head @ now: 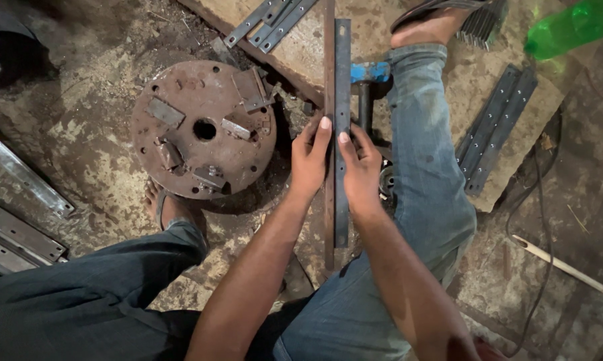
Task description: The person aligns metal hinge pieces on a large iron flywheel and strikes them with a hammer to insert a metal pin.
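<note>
Strips at the left edge, counted?

At least three grey floor strips (pixel 21 194), cut off by the frame. Next rightward, one rusty round disc (pixel 181 87) on the dirt floor, with about six small plates on its face. Hard to count more exactly.

And in the middle?

Two long bars, laid side by side and running near to far: one rusty bar (pixel 329 67), one grey flat bar (pixel 342 73), edges touching. Far ends up on the stone slab (pixel 528 100), near ends down between the knees.

Grip on each?

Left hand (pixel 309 160) closed around the rusty bar from its left side, one fingertip on top. Right hand (pixel 360 167) closed on the grey flat bar from the right, a fingertip on top as well. Both clamped at mid-length.

Step in hand, by the look of it?

Probably matching the two bars, pressed together for alignment. Any further move: steady pressure from both sides, edges kept flush, no sliding lengthwise.

Rest, further right?

One blue hammer (pixel 369 72) just behind the bars. Three slotted strips (pixel 271 20) on the far slab, two holed strips (pixel 495 127) on its right part, one green bottle (pixel 575 27) at the far right corner.
</note>
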